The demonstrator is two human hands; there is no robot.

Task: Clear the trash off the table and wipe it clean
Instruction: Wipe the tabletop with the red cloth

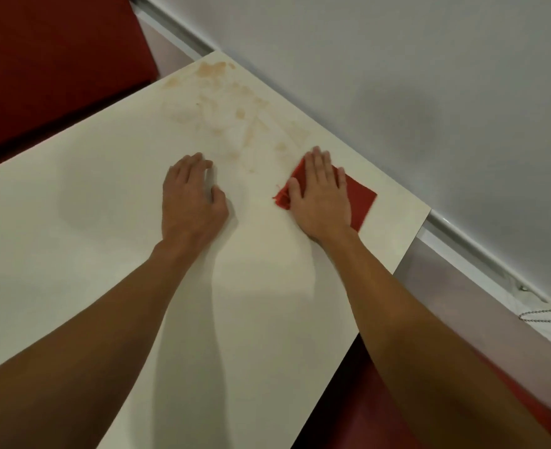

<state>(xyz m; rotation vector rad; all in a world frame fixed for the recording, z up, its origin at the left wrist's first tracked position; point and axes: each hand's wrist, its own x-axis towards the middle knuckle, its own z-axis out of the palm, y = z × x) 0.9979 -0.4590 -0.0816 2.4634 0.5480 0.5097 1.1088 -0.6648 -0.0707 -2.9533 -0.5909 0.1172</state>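
1. The table point(73, 238) is a white top that fills the middle of the frame, running from the lower left to a corner at the upper centre.
2. Stains point(235, 115), orange-brown smears and blotches, lie on the table in the upper centre, from the far corner down toward the hands.
3. The left hand point(191, 199) rests palm down on the bare table at centre frame. Its fingers are lightly bent with the thumb tucked alongside, and it holds nothing.
4. The right hand point(319, 192) lies flat, right of centre, with its fingers straight and close together. It presses down on the cloth rather than gripping it.
5. The cloth point(360, 196) is red and lies on the table near its right edge, under the right hand. A flat part shows to the right of the hand and a bunched edge to its left, beside the thumb.
6. The lowest stains are just above the cloth.
7. A grey wall point(429, 76) fills the upper right.
8. A red seat point(40, 59) fills the upper left, beyond the table's edge.
9. A bead chain point(546, 312) shows at the right edge of the frame.
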